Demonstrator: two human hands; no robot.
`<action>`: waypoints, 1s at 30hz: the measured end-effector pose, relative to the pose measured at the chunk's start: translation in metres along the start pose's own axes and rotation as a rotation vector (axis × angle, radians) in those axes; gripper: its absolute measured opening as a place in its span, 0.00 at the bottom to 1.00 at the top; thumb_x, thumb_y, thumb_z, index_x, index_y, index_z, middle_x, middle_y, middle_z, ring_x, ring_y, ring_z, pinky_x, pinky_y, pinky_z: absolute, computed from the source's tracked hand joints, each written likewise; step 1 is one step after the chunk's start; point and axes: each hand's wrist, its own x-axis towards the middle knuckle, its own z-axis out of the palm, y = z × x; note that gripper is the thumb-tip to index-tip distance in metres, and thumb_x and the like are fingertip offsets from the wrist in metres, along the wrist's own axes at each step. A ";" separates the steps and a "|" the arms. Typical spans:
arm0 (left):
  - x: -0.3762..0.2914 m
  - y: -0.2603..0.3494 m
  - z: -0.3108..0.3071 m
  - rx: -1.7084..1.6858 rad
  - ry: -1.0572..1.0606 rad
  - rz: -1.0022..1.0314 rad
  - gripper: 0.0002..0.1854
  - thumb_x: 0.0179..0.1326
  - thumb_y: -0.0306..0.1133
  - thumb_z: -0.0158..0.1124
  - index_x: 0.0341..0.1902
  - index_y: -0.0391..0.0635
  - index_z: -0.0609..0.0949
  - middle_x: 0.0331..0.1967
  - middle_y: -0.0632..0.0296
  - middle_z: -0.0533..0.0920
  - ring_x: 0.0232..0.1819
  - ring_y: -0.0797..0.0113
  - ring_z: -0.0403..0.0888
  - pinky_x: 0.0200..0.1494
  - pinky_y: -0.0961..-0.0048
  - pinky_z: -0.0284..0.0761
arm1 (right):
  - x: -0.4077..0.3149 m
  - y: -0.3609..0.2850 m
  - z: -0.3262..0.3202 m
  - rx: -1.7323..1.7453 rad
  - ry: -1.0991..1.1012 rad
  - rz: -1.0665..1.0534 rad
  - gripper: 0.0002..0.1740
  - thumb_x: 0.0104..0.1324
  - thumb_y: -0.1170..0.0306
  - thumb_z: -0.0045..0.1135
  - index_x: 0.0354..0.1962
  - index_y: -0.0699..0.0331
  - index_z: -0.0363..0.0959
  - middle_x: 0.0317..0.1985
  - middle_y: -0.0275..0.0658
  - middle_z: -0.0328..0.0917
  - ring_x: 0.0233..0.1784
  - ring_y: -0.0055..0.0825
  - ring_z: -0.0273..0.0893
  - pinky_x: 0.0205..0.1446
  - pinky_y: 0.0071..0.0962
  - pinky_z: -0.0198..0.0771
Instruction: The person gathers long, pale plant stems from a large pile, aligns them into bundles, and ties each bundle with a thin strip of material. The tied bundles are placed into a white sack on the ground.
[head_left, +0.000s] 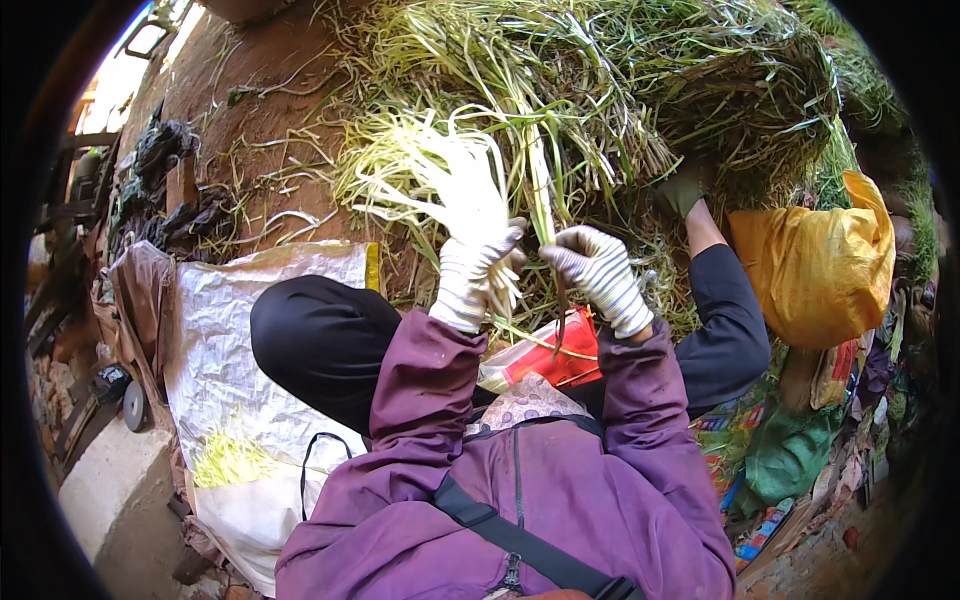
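My left hand (469, 276), in a striped knit glove, grips a thick bunch of pale plant stalks (469, 184). Their loose yellow-green ends fan out to the upper left, and the trimmed-looking pale ends show below the fist. My right hand (598, 271), gloved the same way, pinches a leafy green-and-white stalk (538, 184) between thumb and fingers. A thin brownish strand (560, 315) hangs beneath that hand. Just beyond both hands lies a large heap of long green stalks (592, 97). A red and white plastic sack (551, 349) lies below the hands, between my legs.
A white woven sack (232, 330) is spread at my left, with pale cut stalks (232, 457) on it. A filled yellow sack (814, 270) and a green sack (791, 454) stand at right. Bare brown soil (262, 56) lies upper left, a concrete block (116, 480) lower left.
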 end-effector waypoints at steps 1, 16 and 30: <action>0.001 -0.007 -0.001 0.018 -0.015 0.028 0.18 0.52 0.24 0.67 0.47 0.36 0.74 0.35 0.56 0.80 0.24 0.71 0.77 0.24 0.78 0.76 | -0.008 0.004 0.007 -0.101 -0.026 -0.004 0.15 0.57 0.64 0.64 0.35 0.68 0.76 0.24 0.30 0.76 0.26 0.13 0.69 0.31 0.17 0.67; 0.003 -0.031 -0.018 0.025 -0.109 0.063 0.17 0.41 0.20 0.71 0.38 0.40 0.78 0.28 0.62 0.79 0.26 0.69 0.78 0.26 0.75 0.76 | -0.035 0.017 0.022 0.121 -0.036 -0.073 0.16 0.63 0.60 0.56 0.39 0.65 0.77 0.25 0.26 0.76 0.23 0.08 0.66 0.27 0.11 0.62; -0.012 -0.029 -0.009 0.462 0.054 0.084 0.17 0.39 0.20 0.69 0.36 0.35 0.77 0.25 0.58 0.79 0.24 0.67 0.78 0.28 0.71 0.76 | -0.037 0.019 -0.014 0.898 0.261 -0.132 0.11 0.65 0.65 0.50 0.34 0.67 0.73 0.28 0.39 0.78 0.16 0.13 0.66 0.14 0.09 0.57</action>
